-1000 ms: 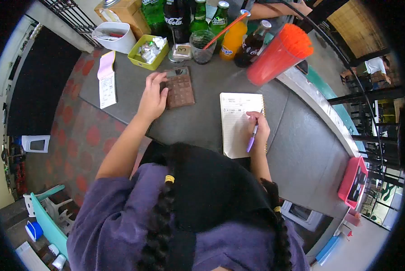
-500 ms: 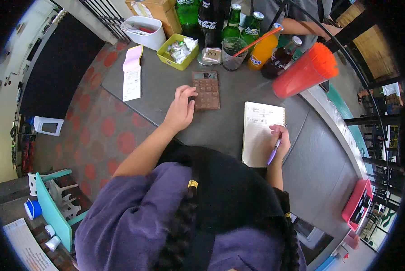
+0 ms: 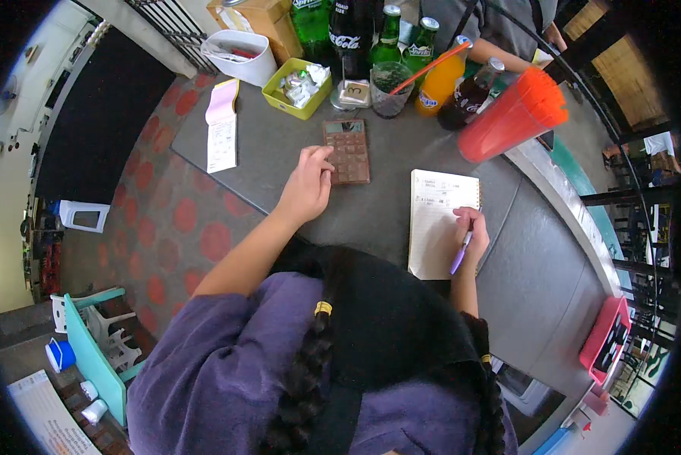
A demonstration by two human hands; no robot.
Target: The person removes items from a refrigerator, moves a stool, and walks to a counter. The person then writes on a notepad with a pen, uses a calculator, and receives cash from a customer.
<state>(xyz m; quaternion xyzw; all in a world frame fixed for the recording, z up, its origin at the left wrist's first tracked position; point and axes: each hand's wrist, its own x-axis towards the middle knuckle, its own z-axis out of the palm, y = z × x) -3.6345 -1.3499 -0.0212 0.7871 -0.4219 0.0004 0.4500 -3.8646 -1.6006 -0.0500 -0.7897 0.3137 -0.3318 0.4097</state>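
Note:
A brown calculator (image 3: 349, 153) lies flat on the grey table (image 3: 371, 220). My left hand (image 3: 307, 182) rests at its left edge, fingers loosely bent and the fingertips over the left keys; it grips nothing. On the right, my right hand (image 3: 471, 227) is closed around a purple pen (image 3: 459, 256), whose tip points down toward me. That hand lies on the right side of an open spiral notebook (image 3: 434, 235), which has handwritten lines on its upper part. A receipt pad (image 3: 222, 140) with a pink sheet folded back lies at the far left.
At the back stand a yellow-green bin (image 3: 302, 102), a white bin (image 3: 257, 64), a Coca-Cola bottle (image 3: 349, 38), an orange Fanta bottle (image 3: 439, 83) and a glass (image 3: 390, 83). A red container of straws (image 3: 507, 121) leans right. Behind them is another person's arm (image 3: 500, 54).
My left hand has slid slightly to the right on the calculator. My right hand stays with the pen on the notebook. The other person's arm at the back has shifted.

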